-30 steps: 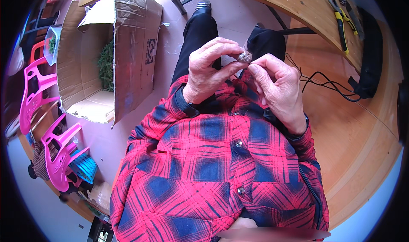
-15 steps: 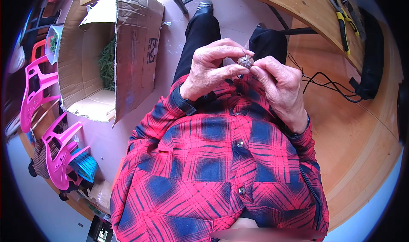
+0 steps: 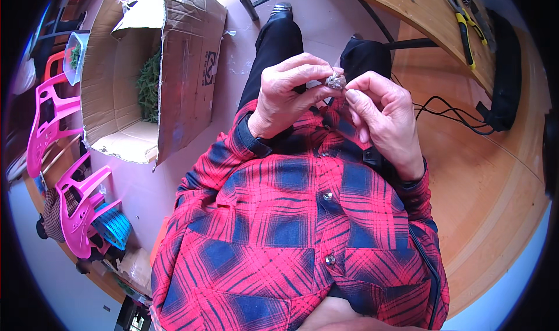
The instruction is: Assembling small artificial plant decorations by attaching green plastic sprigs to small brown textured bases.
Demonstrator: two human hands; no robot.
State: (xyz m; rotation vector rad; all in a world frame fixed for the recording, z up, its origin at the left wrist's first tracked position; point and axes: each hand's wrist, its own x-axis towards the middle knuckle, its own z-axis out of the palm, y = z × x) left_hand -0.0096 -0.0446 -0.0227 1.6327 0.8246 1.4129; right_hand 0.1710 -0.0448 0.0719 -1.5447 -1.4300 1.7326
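Above my lap, my left hand (image 3: 284,95) is closed, with its thumb and fingertips round a small grey-brown pine cone (image 3: 335,81). A short dark thin strand seems to stick up at the cone's top, too fine to make out well. At the cone's right side my right hand (image 3: 387,112) is closed in a pinch, thumb against forefinger, the other fingers curled below. What lies between those fingertips is too small to tell.
A cardboard box (image 3: 189,69) with green sprigs (image 3: 149,89) inside stands at left, beside pink plastic chairs (image 3: 75,209) and a blue basket (image 3: 113,225). Yellow-and-black pliers (image 3: 464,37) lie on the wooden table (image 3: 402,11). Black cables (image 3: 445,112) run at right.
My right hand has turned and lowered its curled fingers, its pinch now at the cone's right edge. The cone has turned a little in my left fingers.
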